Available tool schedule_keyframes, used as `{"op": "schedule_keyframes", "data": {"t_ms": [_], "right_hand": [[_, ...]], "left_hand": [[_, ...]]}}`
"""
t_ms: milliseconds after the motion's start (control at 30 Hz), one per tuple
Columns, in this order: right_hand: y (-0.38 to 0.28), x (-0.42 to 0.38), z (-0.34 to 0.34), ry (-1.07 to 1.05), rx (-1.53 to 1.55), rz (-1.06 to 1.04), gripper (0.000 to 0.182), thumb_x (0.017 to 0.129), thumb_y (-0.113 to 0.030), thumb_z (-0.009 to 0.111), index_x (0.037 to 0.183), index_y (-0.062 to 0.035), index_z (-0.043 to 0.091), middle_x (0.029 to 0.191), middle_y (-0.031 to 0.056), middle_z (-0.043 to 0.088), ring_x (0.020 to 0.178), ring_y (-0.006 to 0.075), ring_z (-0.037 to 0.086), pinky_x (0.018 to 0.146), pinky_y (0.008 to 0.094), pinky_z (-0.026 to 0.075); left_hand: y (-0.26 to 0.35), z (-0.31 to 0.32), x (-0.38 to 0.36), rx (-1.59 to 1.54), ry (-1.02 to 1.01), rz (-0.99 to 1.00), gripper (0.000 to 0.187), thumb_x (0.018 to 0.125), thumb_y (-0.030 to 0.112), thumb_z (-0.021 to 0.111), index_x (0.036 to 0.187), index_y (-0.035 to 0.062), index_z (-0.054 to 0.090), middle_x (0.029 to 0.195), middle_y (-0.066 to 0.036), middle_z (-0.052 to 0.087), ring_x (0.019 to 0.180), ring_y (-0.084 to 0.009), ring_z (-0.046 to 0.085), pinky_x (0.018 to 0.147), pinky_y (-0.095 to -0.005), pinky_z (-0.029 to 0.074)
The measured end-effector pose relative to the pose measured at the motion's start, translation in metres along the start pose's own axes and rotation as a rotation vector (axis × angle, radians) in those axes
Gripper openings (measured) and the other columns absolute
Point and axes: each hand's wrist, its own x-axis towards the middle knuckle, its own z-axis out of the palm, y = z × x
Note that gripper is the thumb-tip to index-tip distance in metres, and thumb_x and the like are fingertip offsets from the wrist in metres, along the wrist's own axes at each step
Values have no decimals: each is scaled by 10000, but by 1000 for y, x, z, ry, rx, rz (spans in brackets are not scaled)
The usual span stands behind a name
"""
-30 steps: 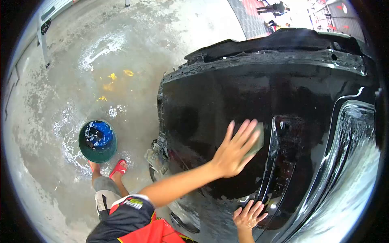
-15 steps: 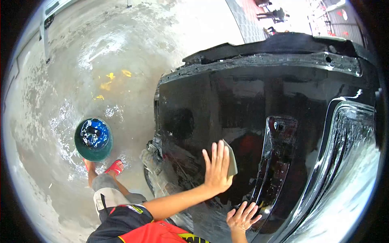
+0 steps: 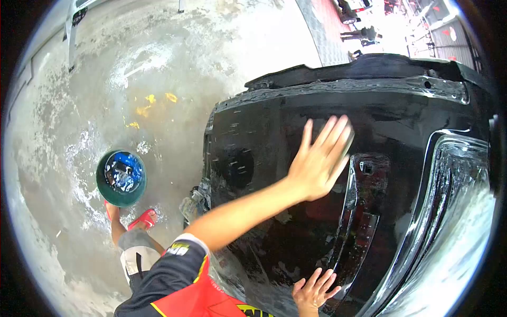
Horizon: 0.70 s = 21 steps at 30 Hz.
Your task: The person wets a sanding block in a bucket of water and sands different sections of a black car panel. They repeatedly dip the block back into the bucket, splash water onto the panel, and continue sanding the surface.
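I am pressing my left hand (image 3: 318, 161), fingers spread flat, on one glossy, wet black car panel (image 3: 274, 137) at three o'clock. My right hand (image 3: 313, 289), fingers splayed, is bracing at five o'clock. One green bucket (image 3: 121, 178) is standing at nine o'clock.

Green bucket (image 3: 121, 178), blue contents, on wet concrete floor (image 3: 174, 63). Red sandal (image 3: 140, 218) beside it. Yellow scraps (image 3: 150, 104), possibly leaves. Distant figure (image 3: 362, 34) near red paving (image 3: 330, 13).
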Motion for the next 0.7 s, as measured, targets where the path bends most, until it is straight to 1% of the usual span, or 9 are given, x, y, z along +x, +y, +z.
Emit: {"op": "schedule_keyframes", "data": {"t_ms": [133,233,300,367,433,500,567,667,700], "right_hand": [[3,1,3,-9,-40,-7,672,798,-363,544,1356,9,501,1419,323,451,1365,480,372,1129,700,89],[1,1,2,-4,-3,9,675,832,-314,523,1388,63,459,1477,346,369,1392,507,328,1135,686,99],[1,1,-1,-35,-25,19,700,817,-322,528,1395,66,450,1476,347,371,1393,511,324,1135,693,92],[-1,2,-6,-65,24,40,627,872,-305,549,1384,47,470,1482,333,374,1386,491,346,1133,690,114],[0,4,-12,13,4,53,660,895,-414,517,1446,-56,457,1481,283,416,1362,445,405,1115,689,141],[1,3,-11,-1,8,50,654,886,-394,516,1434,-40,467,1467,290,431,1353,461,408,1116,683,149],[1,6,-10,42,13,50,649,887,-388,510,1433,-40,468,1462,301,429,1354,463,406,1116,682,150],[3,5,-13,-2,-23,40,651,895,-389,502,1438,-33,460,1476,312,404,1364,466,395,1119,682,143],[3,6,-15,-18,-35,30,654,897,-388,500,1441,-29,454,1479,314,398,1370,468,388,1123,680,138]], "left_hand": [[-8,10,25,-50,156,-97,584,1005,297,439,1501,21,305,1598,-164,239,1478,-351,225,1170,-611,125],[14,3,-109,-168,-68,-321,616,972,270,454,1495,-21,308,1593,-234,222,1495,-393,170,1161,-626,56],[15,32,-192,-135,54,-619,614,988,283,382,1515,-16,283,1599,-235,215,1504,-389,141,1156,-636,32],[-25,16,-123,-117,79,-663,612,1036,342,306,1520,-27,252,1613,-220,170,1509,-361,123,1158,-640,41],[-92,17,-41,-88,232,-672,600,1045,345,298,1506,-40,272,1598,-226,206,1498,-363,160,1173,-620,62],[-129,13,-7,-50,225,-627,589,1053,345,292,1495,-44,293,1583,-232,240,1484,-366,197,1183,-594,85],[-98,9,-59,-92,210,-492,583,1051,331,290,1508,-31,284,1595,-230,212,1491,-374,175,1190,-581,70],[-10,19,-222,-186,-114,-509,648,1018,318,302,1534,-54,181,1635,-205,82,1524,-350,32,1176,-605,-18],[1,40,-264,-233,19,-473,653,1008,322,321,1526,-57,202,1632,-205,99,1524,-347,46,1175,-604,-20]]}}
